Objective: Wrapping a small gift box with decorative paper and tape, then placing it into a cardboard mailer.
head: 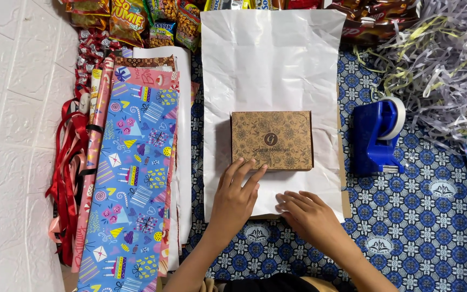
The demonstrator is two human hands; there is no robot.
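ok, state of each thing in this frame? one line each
box: closed, lying on the white paper
white paper: unfolded, creased, flat
left hand: fingertips on the box's near edge
right hand: flat on the paper's near edge
tape dispenser: roll loaded, untouched
patterned wrap: laid flat

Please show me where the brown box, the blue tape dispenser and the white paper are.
brown box (272,139): head view, middle of its patterned lid.
blue tape dispenser (373,141): head view, on its blue body.
white paper (271,65): head view, bare upper part beyond the box.
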